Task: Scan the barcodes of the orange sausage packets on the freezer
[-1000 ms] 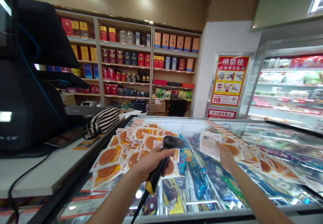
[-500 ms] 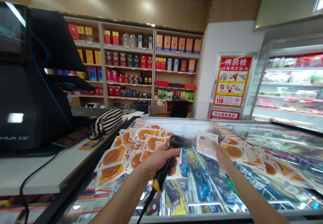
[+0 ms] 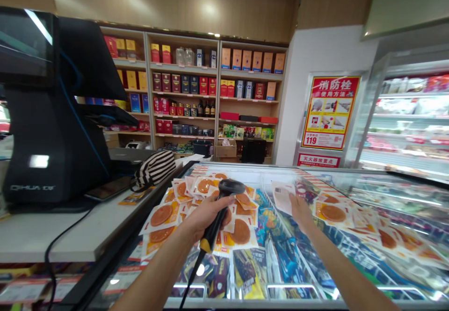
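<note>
Head view: the left hand (image 3: 206, 217) is wrapped round a black-and-yellow scanner (image 3: 214, 229), and the right hand (image 3: 300, 210) pinches a single packet (image 3: 281, 196), pale side showing, clear of the scanner. It looks like mid-job: one packet in hand over the chest freezer (image 3: 266, 304), a left-hand spread (image 3: 162, 215) and a right-hand spread (image 3: 332, 212) either side. Which spread is finished, I can't tell.
</note>
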The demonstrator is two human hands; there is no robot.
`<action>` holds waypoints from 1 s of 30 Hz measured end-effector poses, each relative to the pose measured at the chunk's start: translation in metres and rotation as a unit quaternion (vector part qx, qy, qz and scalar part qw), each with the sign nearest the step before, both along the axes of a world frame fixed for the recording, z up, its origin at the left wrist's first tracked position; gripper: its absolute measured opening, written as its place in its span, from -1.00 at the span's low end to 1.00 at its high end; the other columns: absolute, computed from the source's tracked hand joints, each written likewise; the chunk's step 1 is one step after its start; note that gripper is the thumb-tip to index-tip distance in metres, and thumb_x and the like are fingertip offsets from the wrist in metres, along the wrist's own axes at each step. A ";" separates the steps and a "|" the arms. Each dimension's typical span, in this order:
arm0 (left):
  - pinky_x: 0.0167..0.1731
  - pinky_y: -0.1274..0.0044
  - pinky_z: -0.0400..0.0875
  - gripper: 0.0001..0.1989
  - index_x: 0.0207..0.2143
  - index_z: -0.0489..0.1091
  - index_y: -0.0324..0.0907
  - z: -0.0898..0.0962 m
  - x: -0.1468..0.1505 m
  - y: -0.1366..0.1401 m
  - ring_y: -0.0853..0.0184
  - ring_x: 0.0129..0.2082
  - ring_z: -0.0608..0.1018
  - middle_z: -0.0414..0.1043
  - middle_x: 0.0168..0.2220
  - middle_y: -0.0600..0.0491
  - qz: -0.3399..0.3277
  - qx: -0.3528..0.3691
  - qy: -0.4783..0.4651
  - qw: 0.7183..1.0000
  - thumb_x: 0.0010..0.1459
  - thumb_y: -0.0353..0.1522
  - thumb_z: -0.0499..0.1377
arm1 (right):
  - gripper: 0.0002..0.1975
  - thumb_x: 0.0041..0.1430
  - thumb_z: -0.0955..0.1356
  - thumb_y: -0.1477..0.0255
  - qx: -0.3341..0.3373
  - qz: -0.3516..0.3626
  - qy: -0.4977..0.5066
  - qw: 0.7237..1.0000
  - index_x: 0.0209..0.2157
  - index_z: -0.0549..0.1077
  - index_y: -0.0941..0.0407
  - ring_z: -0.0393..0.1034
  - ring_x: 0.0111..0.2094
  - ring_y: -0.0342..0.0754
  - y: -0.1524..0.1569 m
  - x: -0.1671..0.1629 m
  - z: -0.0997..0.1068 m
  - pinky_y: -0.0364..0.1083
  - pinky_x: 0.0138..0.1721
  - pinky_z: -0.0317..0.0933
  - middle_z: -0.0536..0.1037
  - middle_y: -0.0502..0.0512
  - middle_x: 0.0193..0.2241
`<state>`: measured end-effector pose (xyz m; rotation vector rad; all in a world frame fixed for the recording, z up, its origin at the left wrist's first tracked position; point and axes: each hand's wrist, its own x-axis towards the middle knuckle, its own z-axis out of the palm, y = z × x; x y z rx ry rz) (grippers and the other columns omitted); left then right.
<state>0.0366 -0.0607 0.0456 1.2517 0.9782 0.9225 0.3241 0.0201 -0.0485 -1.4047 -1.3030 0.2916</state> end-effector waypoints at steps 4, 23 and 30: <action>-0.75 0.66 0.10 -0.69 -0.54 0.15 -0.20 -0.008 -0.027 0.002 0.52 -0.76 0.25 0.20 -0.72 0.20 0.077 0.004 0.006 0.997 -0.17 -0.15 0.12 | -0.51 0.05 0.02 0.27 -0.012 -0.016 -0.126 0.992 -0.26 0.38 0.26 0.32 -0.28 0.07 0.020 -0.036 0.001 -0.01 -0.26 0.16 0.46 0.25 -0.37; -0.73 0.66 0.13 -0.64 -0.50 0.19 -0.23 -0.017 -0.072 -0.015 0.52 -0.73 0.25 0.21 -0.69 0.18 0.090 -0.025 0.015 0.996 -0.18 -0.11 0.12 | -0.49 0.14 -0.05 0.27 -0.050 0.080 -0.283 0.954 -0.05 0.21 0.25 0.16 -0.05 -0.06 0.048 -0.098 0.000 -0.10 -0.06 0.02 0.31 0.20 -0.08; -0.74 0.66 0.11 -0.66 -0.57 0.16 -0.22 -0.013 -0.013 -0.010 0.53 -0.76 0.26 0.20 -0.72 0.19 0.027 -0.031 -0.005 0.999 -0.19 -0.12 0.13 | -0.53 0.03 0.13 0.33 -0.131 -0.103 -0.379 0.910 -0.03 0.17 0.25 0.11 -0.04 0.07 0.012 0.037 -0.005 0.04 -0.08 -0.01 0.27 0.28 -0.07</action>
